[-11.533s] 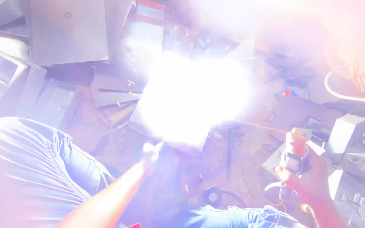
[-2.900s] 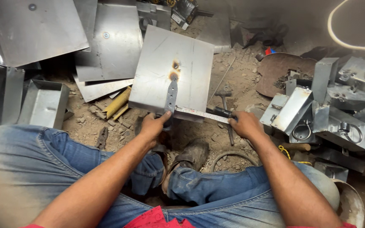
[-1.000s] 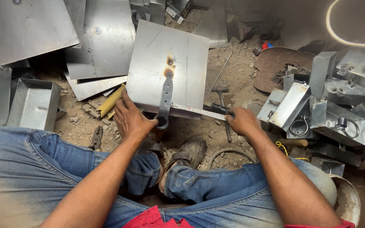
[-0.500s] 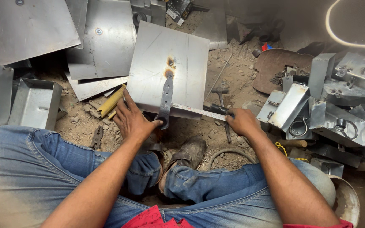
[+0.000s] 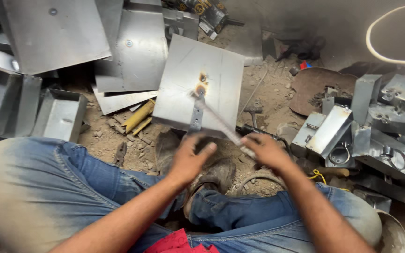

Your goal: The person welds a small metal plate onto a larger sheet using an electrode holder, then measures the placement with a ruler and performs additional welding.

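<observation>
**Rod held over the welded sheet**

Cut metal sheets [image 5: 57, 33] and open steel boxes [image 5: 59, 115] crowd the dirt floor; a yellow tube [image 5: 138, 115] lies left of the square plate [image 5: 202, 84]. The right hand [image 5: 266, 151] is clenched on a thin blurred rod [image 5: 219, 124] slanting over the plate's scorched strip [image 5: 196, 115]. The left hand [image 5: 188, 161] hovers with fingers loosely spread, holding nothing

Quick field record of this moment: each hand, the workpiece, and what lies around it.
left hand: open, just below the metal strip, not gripping
right hand: holds a thin rod, blurred, angled toward the burn marks
workpiece: square steel sheet, strip lying on it up to scorched spots
left side: folded sheet-metal trays
right side: small metal boxes with rings
ground: dirt, yellow tube
</observation>
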